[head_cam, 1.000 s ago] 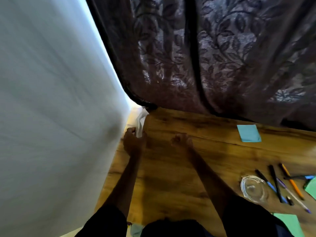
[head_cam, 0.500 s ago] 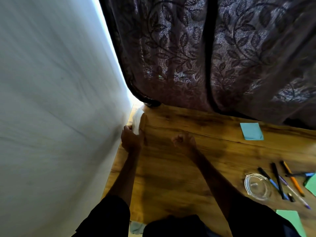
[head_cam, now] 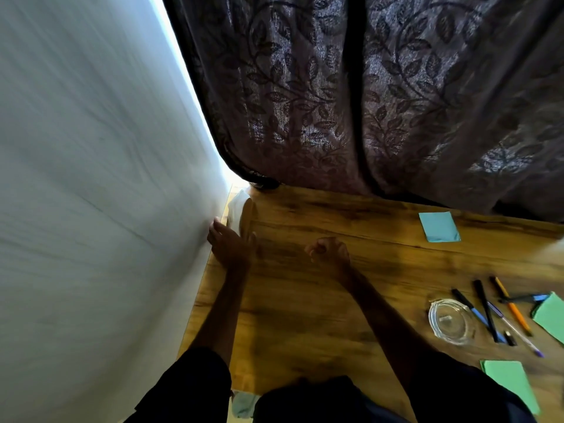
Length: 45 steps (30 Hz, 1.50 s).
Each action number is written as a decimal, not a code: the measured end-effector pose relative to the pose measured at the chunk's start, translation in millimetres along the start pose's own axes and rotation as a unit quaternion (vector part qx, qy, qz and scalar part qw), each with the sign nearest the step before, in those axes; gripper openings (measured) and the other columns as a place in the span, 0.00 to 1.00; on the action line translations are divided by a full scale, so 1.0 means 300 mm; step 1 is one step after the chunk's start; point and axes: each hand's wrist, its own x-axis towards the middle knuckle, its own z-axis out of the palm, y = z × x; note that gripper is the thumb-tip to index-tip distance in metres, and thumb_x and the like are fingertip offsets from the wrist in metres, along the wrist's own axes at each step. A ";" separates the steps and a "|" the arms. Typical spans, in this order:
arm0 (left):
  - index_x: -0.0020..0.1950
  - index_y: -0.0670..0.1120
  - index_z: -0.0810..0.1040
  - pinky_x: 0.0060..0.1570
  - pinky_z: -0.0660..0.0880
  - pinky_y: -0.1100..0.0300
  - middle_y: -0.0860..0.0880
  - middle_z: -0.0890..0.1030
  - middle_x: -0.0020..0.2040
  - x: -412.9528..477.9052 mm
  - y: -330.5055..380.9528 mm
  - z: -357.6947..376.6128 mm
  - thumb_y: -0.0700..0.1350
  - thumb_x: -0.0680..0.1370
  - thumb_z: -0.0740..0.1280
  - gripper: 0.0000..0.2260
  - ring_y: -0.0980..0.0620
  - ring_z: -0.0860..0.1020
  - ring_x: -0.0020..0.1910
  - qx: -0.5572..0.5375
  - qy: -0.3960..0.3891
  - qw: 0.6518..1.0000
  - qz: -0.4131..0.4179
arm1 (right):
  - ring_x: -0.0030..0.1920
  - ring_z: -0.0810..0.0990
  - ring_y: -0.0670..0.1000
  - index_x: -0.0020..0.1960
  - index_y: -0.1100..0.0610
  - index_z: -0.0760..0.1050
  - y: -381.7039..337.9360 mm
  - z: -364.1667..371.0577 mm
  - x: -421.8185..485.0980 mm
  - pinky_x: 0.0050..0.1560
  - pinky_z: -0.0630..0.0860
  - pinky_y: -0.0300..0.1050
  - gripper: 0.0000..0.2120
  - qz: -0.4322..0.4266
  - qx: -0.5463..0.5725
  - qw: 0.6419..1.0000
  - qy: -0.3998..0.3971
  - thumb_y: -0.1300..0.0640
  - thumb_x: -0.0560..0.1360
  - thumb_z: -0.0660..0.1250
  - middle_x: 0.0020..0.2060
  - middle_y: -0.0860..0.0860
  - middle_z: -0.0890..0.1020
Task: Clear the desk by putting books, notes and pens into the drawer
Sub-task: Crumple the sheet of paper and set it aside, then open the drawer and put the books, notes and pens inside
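Pale wall (head_cam: 91,178) on the left, leafy dark curtain (head_cam: 396,102) behind, wooden desk (head_cam: 305,315) below. Left hand (head_cam: 230,247) is at the desk's left edge, hard by the wall, next to a white sheet (head_cam: 236,206) wedged there; whether its grip has the sheet, I cannot tell through the blur. Right hand (head_cam: 329,254) rests on the desk, curled into a fist, holding nothing. Green notes (head_cam: 509,383) and a blue note (head_cam: 439,226) lie well to the right, with the glass dish (head_cam: 450,320) and pens (head_cam: 485,309). No drawer in view. My call: pinch the sheet near its edge and draw it up slowly, so it doesn't slip down the gap.
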 end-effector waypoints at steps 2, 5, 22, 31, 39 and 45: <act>0.79 0.39 0.57 0.70 0.69 0.40 0.37 0.63 0.77 -0.067 -0.006 0.011 0.57 0.71 0.75 0.46 0.36 0.64 0.75 0.028 0.027 0.997 0.065 | 0.58 0.75 0.54 0.58 0.57 0.80 0.003 -0.019 -0.020 0.61 0.70 0.43 0.09 0.033 -0.030 0.999 0.000 0.58 0.78 0.66 0.54 0.54 0.76; 0.81 0.42 0.54 0.75 0.62 0.43 0.39 0.59 0.79 -0.208 0.019 0.034 0.52 0.71 0.75 0.46 0.38 0.60 0.78 0.029 0.024 0.984 0.174 | 0.47 0.83 0.54 0.46 0.58 0.82 0.031 -0.057 -0.061 0.50 0.80 0.46 0.07 -0.060 0.011 0.996 0.058 0.58 0.74 0.66 0.45 0.54 0.84; 0.72 0.41 0.69 0.69 0.71 0.42 0.38 0.68 0.74 -0.795 0.353 0.300 0.41 0.75 0.72 0.27 0.39 0.69 0.73 0.033 -0.228 0.841 0.490 | 0.39 0.84 0.59 0.41 0.55 0.84 0.622 -0.340 -0.471 0.34 0.72 0.42 0.06 0.095 -0.069 0.982 0.146 0.59 0.69 0.67 0.38 0.55 0.85; 0.69 0.43 0.73 0.67 0.67 0.51 0.44 0.72 0.69 -1.072 0.555 0.419 0.40 0.76 0.66 0.20 0.43 0.70 0.70 0.087 -0.319 0.807 0.490 | 0.51 0.83 0.62 0.53 0.61 0.81 0.869 -0.537 -0.616 0.41 0.70 0.44 0.14 0.251 -0.038 0.956 0.149 0.60 0.68 0.70 0.49 0.61 0.84; 0.75 0.45 0.66 0.70 0.68 0.52 0.44 0.69 0.74 -1.112 0.597 0.533 0.46 0.80 0.67 0.24 0.43 0.66 0.75 0.184 -0.394 0.821 0.369 | 0.61 0.76 0.62 0.67 0.63 0.72 0.949 -0.511 -0.598 0.58 0.75 0.53 0.26 0.256 -0.033 0.960 0.107 0.53 0.73 0.73 0.60 0.63 0.79; 0.64 0.47 0.77 0.49 0.75 0.58 0.47 0.80 0.61 -1.122 0.589 0.558 0.44 0.75 0.73 0.18 0.48 0.78 0.57 0.096 -0.387 0.880 0.259 | 0.42 0.79 0.54 0.51 0.63 0.80 0.977 -0.511 -0.558 0.37 0.69 0.44 0.15 0.247 -0.023 0.964 0.092 0.53 0.72 0.75 0.47 0.59 0.83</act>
